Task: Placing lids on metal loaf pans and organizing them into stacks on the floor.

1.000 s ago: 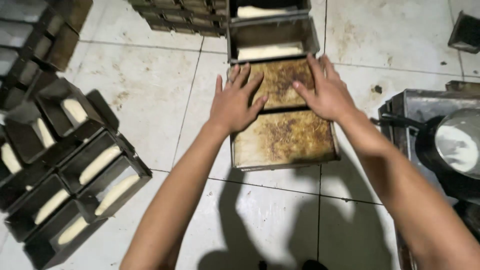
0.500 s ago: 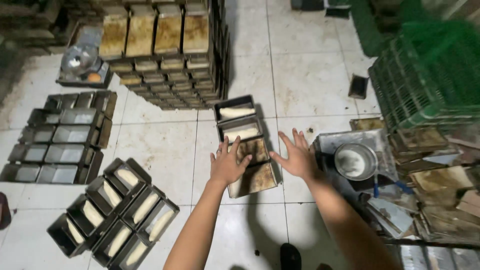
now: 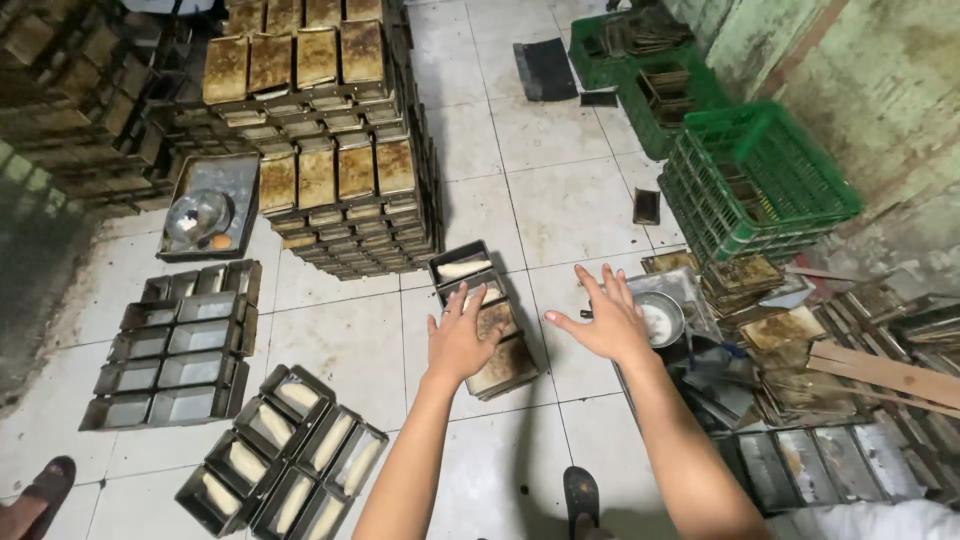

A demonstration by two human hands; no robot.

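1. Hovering with fingers spread, the left hand (image 3: 460, 338) is held just above the strap of bread tins (image 3: 486, 320) on the tiled floor (image 3: 560, 200); its grip is open and nothing is clasped, though whether the palm touches the lidded tins cannot be told.
2. The right hand (image 3: 605, 318) is raised to the right of the same strap, apart from it, palm down and fingers splayed, its grip likewise open and empty.
3. The strap lies between the two hands, slanted across the tiles; its two near tins are covered by browned flat lids, while the two far tins are left uncovered so that pale dough is seen inside.
4. A round metal bowl (image 3: 660, 318) is set just beside the right hand, probably kept within reach of whoever works there.
5. Two more straps holding dough (image 3: 285, 455) are laid side by side at lower left, uncovered, near a group of empty tins (image 3: 175, 345).
6. A tall stack of lidded tins (image 3: 335, 150) is piled behind, presumably to save floor space.
7. Green crates (image 3: 755, 180) are stood along the wall, with loose lids (image 3: 770, 330) heaped below them.
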